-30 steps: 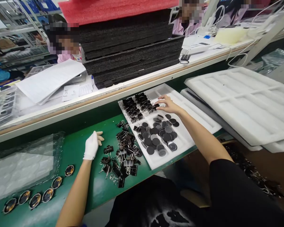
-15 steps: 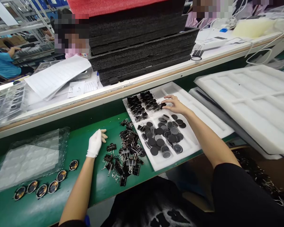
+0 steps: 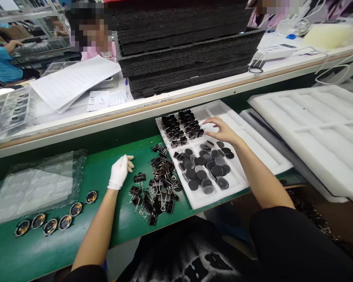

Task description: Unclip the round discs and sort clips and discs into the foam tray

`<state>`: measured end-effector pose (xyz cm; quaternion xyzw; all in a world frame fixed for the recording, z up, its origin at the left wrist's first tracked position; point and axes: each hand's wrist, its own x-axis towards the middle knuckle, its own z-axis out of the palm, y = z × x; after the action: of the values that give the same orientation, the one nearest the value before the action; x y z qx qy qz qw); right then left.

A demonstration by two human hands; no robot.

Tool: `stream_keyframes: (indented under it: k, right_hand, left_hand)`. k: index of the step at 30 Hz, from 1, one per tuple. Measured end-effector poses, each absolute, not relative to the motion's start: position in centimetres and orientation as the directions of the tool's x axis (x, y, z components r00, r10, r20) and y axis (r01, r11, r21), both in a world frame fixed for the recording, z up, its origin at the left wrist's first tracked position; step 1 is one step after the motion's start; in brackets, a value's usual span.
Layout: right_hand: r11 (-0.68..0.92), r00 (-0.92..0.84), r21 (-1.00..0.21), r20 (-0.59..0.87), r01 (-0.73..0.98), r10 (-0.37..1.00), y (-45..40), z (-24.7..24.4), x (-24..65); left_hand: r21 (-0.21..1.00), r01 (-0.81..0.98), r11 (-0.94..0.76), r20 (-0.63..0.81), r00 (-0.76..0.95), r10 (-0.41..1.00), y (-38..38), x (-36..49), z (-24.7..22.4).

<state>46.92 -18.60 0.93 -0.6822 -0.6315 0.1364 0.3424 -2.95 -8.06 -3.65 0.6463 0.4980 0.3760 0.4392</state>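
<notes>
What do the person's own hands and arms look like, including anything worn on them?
The left hand wears a white glove that ends at the wrist; some fingers seem to stick out of it uncovered. The right hand has no glove. Both forearms are bare, below black sleeves that show no markings in view.

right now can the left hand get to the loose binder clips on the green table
Probably yes: the gloved left hand is close beside the loose binder clips, with only green tabletop showing between them.
</notes>
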Motion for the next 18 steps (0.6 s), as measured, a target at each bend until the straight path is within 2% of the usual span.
stream_keyframes:
  k: [2,4,6,8,10,11,13,15,18]
  right_hand:
    - [-0.005,0.145,-0.647,0.164,0.762,0.976,-20.1,1.8,46.4]
    - [-0.075,0.117,-0.553,0.041,0.83,0.992,-21.4,2.1,45.6]
    - [-0.135,0.142,-0.429,-0.017,0.893,0.99,-22.1,1.7,44.9]
    - [-0.183,0.191,-0.378,-0.015,0.908,0.981,-22.6,1.0,44.5]
    - [-0.229,0.234,-0.395,-0.036,0.89,0.971,-23.0,0.4,44.7]
    - [-0.263,0.262,-0.403,-0.058,0.877,0.963,-23.1,0.4,45.0]
    - [-0.344,0.332,-0.408,-0.102,0.846,0.938,-23.3,0.6,45.5]
    - [-0.397,0.393,-0.412,-0.098,0.82,0.914,-23.5,1.5,45.6]
    - [-0.418,0.451,-0.421,-0.022,0.805,0.892,-23.8,3.4,43.9]
  left_hand:
    - [0.945,0.316,-0.085,0.028,0.181,0.983,-8.6,-3.0,-3.6]
    - [0.935,0.349,-0.061,0.005,0.16,0.987,-9.6,-3.3,-3.6]
    - [0.887,0.445,-0.125,0.056,0.166,0.985,-10.9,-4.2,-3.3]
    - [0.75,0.588,-0.302,0.227,0.2,0.953,-12.2,-5.8,-2.7]
    - [0.544,0.717,-0.436,0.423,0.214,0.88,-13.4,-8.2,-1.9]
    - [0.459,0.772,-0.441,0.495,0.19,0.848,-13.8,-9.7,-1.4]
    - [0.361,0.864,-0.351,0.555,0.103,0.825,-14.7,-12.9,-0.7]
    - [0.268,0.933,-0.239,0.495,0.079,0.865,-15.4,-16.2,-0.1]
    - [0.011,0.981,-0.194,0.222,0.186,0.957,-16.1,-19.8,0.4]
